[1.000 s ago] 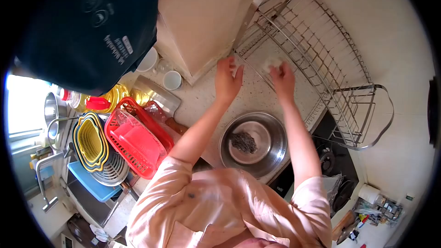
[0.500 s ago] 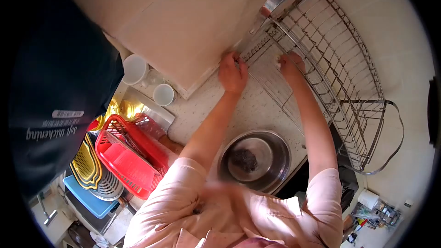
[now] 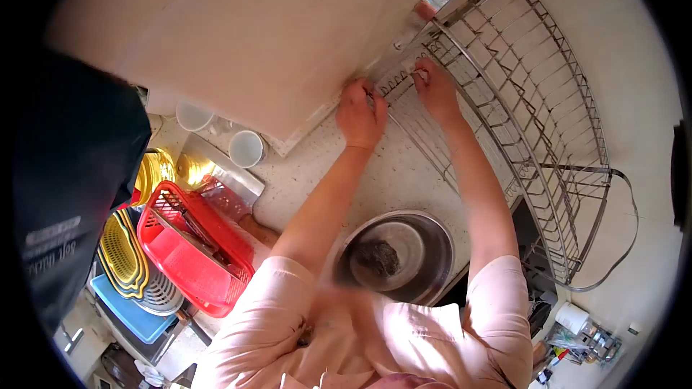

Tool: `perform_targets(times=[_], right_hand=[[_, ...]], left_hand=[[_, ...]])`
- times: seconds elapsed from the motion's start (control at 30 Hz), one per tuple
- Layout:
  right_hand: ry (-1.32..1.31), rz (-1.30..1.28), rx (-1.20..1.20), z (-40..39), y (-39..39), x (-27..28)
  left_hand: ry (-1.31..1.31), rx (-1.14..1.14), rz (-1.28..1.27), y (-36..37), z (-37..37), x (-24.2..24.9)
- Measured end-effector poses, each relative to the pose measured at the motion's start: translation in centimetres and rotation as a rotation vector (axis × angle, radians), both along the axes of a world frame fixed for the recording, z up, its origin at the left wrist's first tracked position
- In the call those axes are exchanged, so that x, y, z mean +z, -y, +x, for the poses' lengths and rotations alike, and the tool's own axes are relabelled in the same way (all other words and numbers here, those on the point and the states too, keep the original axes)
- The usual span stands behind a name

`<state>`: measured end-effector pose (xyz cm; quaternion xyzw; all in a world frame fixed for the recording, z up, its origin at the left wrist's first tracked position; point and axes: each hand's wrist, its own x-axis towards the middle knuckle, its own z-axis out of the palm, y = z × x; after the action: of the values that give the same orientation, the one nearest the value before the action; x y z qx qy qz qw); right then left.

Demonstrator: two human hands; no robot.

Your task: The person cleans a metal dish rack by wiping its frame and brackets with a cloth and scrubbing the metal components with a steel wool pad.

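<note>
A metal wire dish rack (image 3: 519, 101) stands against the wall on the counter. My left hand (image 3: 360, 117) is closed around the near left end of its lower tier, fingers curled over the wire. Inside the rack, my right hand (image 3: 437, 94) is closed at the row of small wire loops along the back. Something small and whitish shows at its fingertips, too little of it to name. Below my forearms sits a steel basin (image 3: 448, 259), with a dark, scrubber-like clump (image 3: 378, 258) lying in it.
Left of my arm stand a red plastic basket (image 3: 194, 259), a yellow strainer (image 3: 121, 252), a blue tray (image 3: 133, 310) and a white cup (image 3: 246, 148). A dark bag (image 3: 86, 166) hangs at far left. A curved metal strap (image 3: 626, 223) juts from the rack's right end.
My right hand has moved up and left, from the rack's middle to the loops at its back. The left hand keeps its hold on the rack. The view has shifted slightly.
</note>
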<state>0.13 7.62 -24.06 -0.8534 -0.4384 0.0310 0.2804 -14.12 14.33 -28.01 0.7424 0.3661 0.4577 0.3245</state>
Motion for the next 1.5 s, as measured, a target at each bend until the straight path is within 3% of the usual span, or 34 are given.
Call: perform_targets(times=[0.1, 0.2, 0.3, 0.4, 0.5, 0.6, 0.7, 0.8, 0.9, 0.93, 1.03, 1.13, 1.27, 1.37, 1.47, 1.5], right_hand=[[-0.108, -0.246, -0.074, 0.0, 2.0, 1.4], [-0.001, -0.102, 0.253, 4.4, 5.4, -1.3], [0.031, -0.147, -0.160, 2.9, 1.3, 5.7], [0.225, -0.172, -0.110, 5.9, -0.3, 1.6], [0.475, -0.497, -0.197, 6.8, 1.7, 0.4], [0.207, -0.549, -0.156, 7.5, 4.1, 3.2], [0.182, 0.033, -0.210, 6.7, 0.5, 2.2], [0.642, -0.289, -0.116, 7.8, -0.6, 1.3], [0.620, -0.370, -0.118, 7.5, 1.7, 1.7], [0.580, -0.741, -0.245, 8.4, 2.0, 1.7], [0.544, -0.719, -0.203, 12.0, 4.6, -1.2], [0.600, -0.349, -0.027, 8.2, 2.1, 1.7], [0.590, -0.273, -0.145, 7.3, 1.1, 1.9], [0.447, -0.567, -0.202, 8.1, 4.2, 2.1], [0.426, 0.044, -0.192, 7.8, 2.9, 2.0], [0.472, 0.048, -0.194, 8.3, 2.0, 1.7]], left_hand=[[-0.030, -0.013, -0.005, 0.2, -0.4, 0.1], [-0.038, 0.010, -0.008, 0.0, -0.3, 0.3], [-0.016, 0.002, -0.018, 0.2, 0.1, 0.1], [0.012, -0.025, -0.031, -0.1, 0.0, 0.5], [0.016, -0.053, -0.027, -0.2, -0.1, 0.5], [0.039, -0.036, -0.014, -0.1, -0.1, 0.0], [0.007, 0.000, -0.006, 0.2, 0.1, -0.4], [0.024, -0.018, -0.001, -0.3, 0.1, -0.5], [0.019, -0.041, -0.040, 0.3, -0.4, 0.1], [0.020, -0.041, -0.039, -0.1, -0.2, 0.5], [0.013, -0.038, -0.028, -0.1, 0.1, 0.3], [0.028, -0.051, -0.020, 0.0, 0.2, -0.1], [0.051, -0.026, 0.005, 0.0, 0.3, 0.0], [0.041, -0.050, -0.019, -0.1, 0.1, 0.2], [0.010, -0.019, -0.048, 0.4, 0.2, 0.3], [0.022, -0.019, -0.030, 0.4, 0.2, 0.4]])
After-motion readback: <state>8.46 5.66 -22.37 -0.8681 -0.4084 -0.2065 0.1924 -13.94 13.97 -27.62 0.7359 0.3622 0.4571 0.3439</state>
